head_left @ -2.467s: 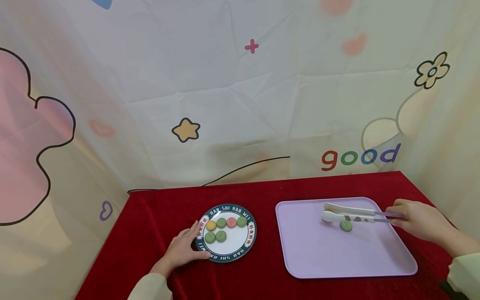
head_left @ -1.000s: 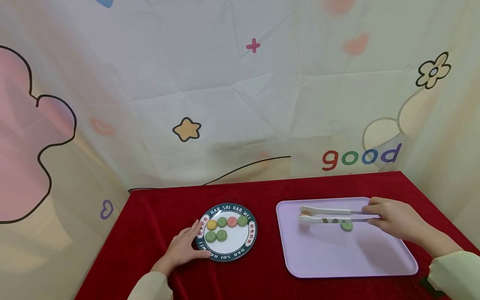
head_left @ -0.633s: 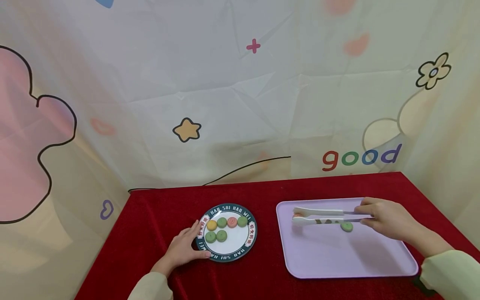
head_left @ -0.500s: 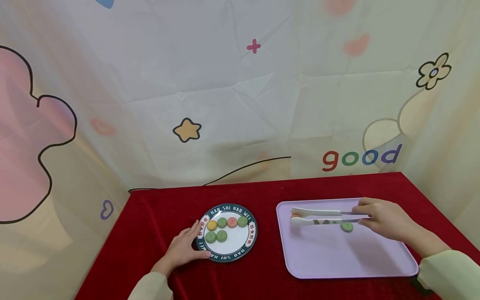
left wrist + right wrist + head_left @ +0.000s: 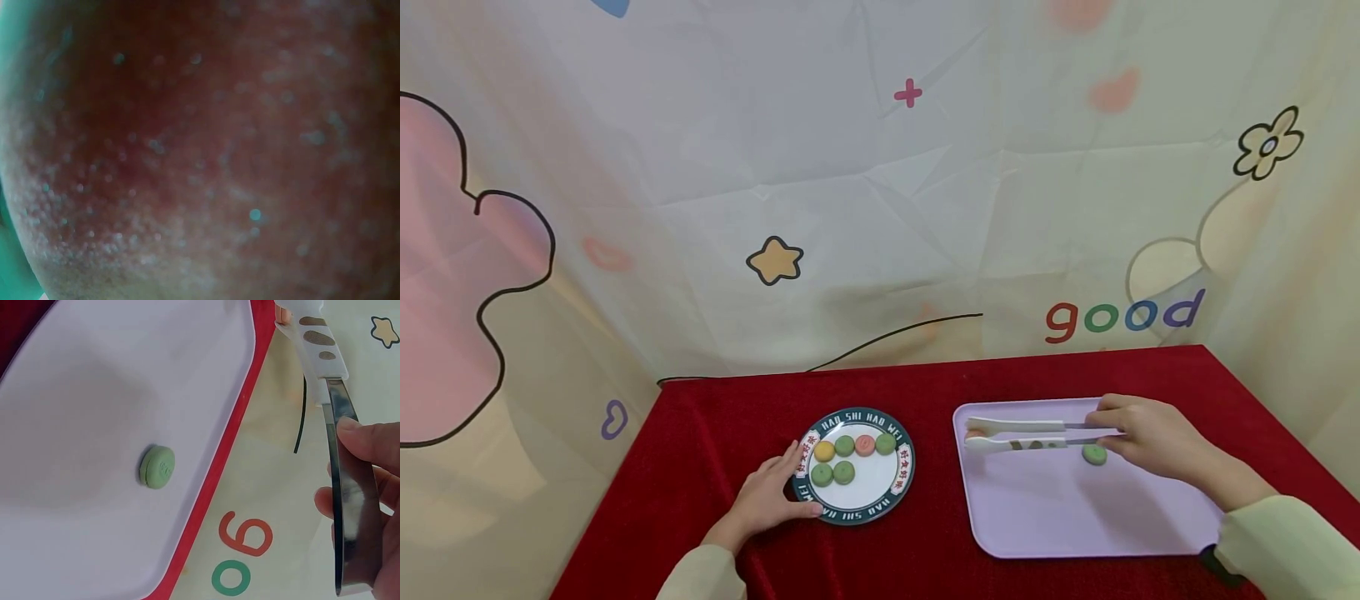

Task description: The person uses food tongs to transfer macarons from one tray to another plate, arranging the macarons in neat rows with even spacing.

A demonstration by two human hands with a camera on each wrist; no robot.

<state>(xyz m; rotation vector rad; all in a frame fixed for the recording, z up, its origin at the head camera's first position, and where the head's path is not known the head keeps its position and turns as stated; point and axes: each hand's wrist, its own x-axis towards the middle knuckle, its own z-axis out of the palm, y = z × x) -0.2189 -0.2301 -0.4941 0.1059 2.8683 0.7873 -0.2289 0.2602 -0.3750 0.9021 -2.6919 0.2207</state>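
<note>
My right hand pinches the metal arms of white-tipped food tongs, held over the left part of the lilac tray. Between the tong tips shows a pinkish-orange piece, mostly covered by them. A green macaron lies on the tray below the right hand. At the left, my left hand rests against the round plate, with spread fingers along its left rim and the thumb on the near rim. Several green macarons, a yellow one and a pink one sit on it.
Red cloth covers the table and runs between plate and tray. Behind the table hangs a pale printed curtain. The left wrist view is filled by blurred skin.
The right hand has carried the tongs leftward, from above the tray's right part to its left edge, with the pinkish-orange piece in the tips. The left hand and plate stay put.
</note>
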